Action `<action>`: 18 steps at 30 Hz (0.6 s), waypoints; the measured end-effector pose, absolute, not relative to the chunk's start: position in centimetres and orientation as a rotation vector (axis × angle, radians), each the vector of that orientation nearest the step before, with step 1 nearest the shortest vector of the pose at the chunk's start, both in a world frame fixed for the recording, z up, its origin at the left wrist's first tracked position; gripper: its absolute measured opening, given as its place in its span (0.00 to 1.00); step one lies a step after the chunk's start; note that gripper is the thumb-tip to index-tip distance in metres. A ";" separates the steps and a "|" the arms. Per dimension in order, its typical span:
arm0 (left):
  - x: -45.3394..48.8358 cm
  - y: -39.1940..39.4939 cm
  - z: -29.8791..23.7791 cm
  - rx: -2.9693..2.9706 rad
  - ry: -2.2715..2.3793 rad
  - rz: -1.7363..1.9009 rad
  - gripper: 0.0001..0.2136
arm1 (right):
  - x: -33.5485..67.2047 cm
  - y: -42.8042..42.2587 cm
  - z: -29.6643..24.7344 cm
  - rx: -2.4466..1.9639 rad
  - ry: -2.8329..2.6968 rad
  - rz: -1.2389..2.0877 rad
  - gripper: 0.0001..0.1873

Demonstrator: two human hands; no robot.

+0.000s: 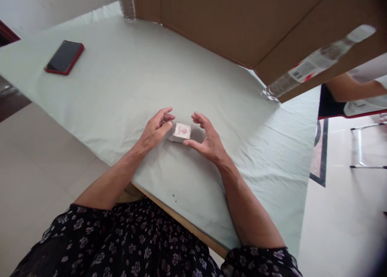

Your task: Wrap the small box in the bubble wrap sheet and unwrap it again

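Fingers [163,112] loosely curved: on the left hand [152,133], slightly parted from the thumb; on the right hand [209,143], opened wide. Between them, on pale green cloth [136,75], a small white box with red print [182,131], just beside the left fingers and at the right thumb's tip, contact impossible to tell. Beyond the right fingers, a clear plastic bottle [314,65] against brown cardboard [211,23]; well beyond the left, a red-cased dark phone [65,57].

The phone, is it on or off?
It looks off: the phone lies face up, dark, with nothing lit on it.
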State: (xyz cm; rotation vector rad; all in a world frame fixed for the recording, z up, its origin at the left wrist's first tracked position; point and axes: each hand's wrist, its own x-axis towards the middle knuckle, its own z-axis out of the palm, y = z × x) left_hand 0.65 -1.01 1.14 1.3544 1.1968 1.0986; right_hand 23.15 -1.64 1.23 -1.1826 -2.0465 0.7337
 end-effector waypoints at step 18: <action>0.8 -1.7 0.4 1.681 1.046 0.942 0.42 | 22.4 -2.2 -0.4 -1.147 -1.972 0.786 0.41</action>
